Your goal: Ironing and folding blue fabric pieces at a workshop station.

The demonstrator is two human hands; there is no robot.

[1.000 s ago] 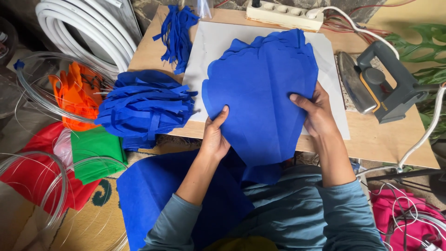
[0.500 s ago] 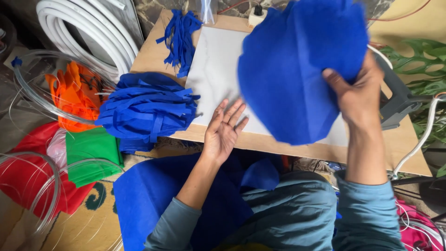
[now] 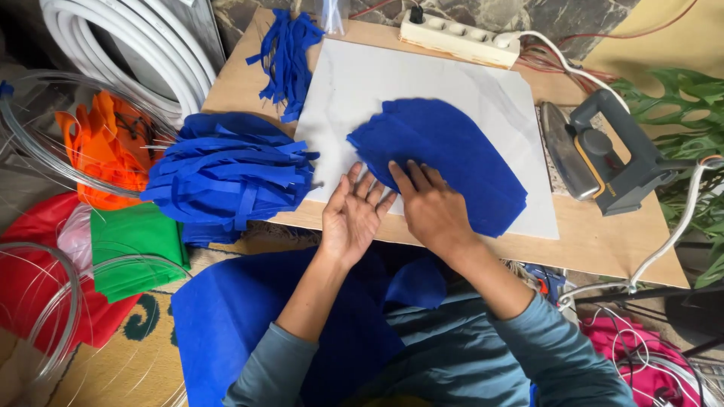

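1. We log a stack of blue fabric pieces, matte and felt-like, cut to a rounded leaf shape with a scalloped upper edge. It lies flat on a white marbled board, directly beyond our right hand.
2. Our right hand presses palm down on the near corner of the stack, fingers spread across the cloth.
3. Our left hand rests palm up just beside the right, fingers loosely spread, tips at the stack's near edge; it holds nothing.
4. Left of our left hand: a heap of blue fabric strips, flat ribbons lying crosswise. A smaller bundle of strips lies farther off, beyond that hand.
5. Right of our right hand: a grey clothes iron, tipped on its side, metal soleplate showing. Beyond the stack: a cream power strip.
6. Farther left: orange cloth, a green folded cloth, red cloth, clear tubing and white coiled hose.
7. Near us, below both hands: a large blue sheet over the lap, its lower part cut off by the frame; the table edge hides its far end.
8. We cannot count the layers in the stack.
9. Change from half a second ago: the stack was lifted in the air in our right hand; it now lies on the board, and the right hand has come down onto it.
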